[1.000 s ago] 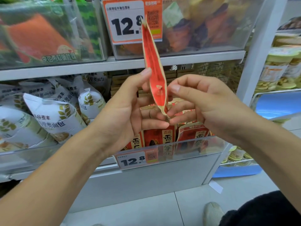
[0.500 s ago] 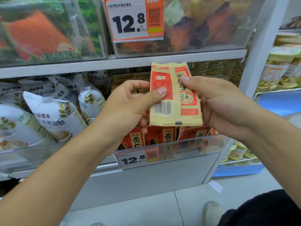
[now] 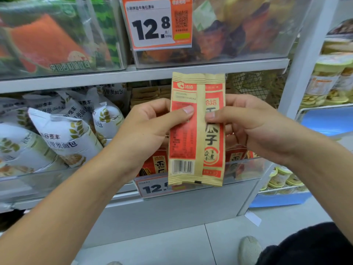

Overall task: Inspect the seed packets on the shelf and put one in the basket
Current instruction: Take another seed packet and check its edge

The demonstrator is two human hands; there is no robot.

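**Shopper holds seed packet up before snack shelf**

Head camera: A tan paper seed packet with red printed panels and a barcode (image 3: 195, 129) stands upright in the air in front of the shelving, its back seam and barcode facing the camera. The left hand (image 3: 147, 129) pinches the packet's left edge, thumb pressed on the red panel and fingers curled behind. The right hand (image 3: 254, 129) pinches the right edge the same way, thumb on the printed face. The two thumbs lie near each other, on either side of the centre seam.

Behind and below the packet, more red-and-tan seed packets (image 3: 158, 163) stand in a clear-fronted plastic bin on the lower grey metal shelf (image 3: 240, 190), above an orange-bordered price tag (image 3: 152, 188) that the held packet partly covers. To the left lie white plastic bread bags printed with gold wheat ears (image 3: 65, 138). On the shelf above, a larger orange-and-white price tag reading 12.8 (image 3: 154, 23) hangs on a clear bin of dark and orange snacks. Yellow-lidded tubs (image 3: 328, 81) fill the shelving at right. A pale shoe (image 3: 249, 249) rests on the tiled floor.
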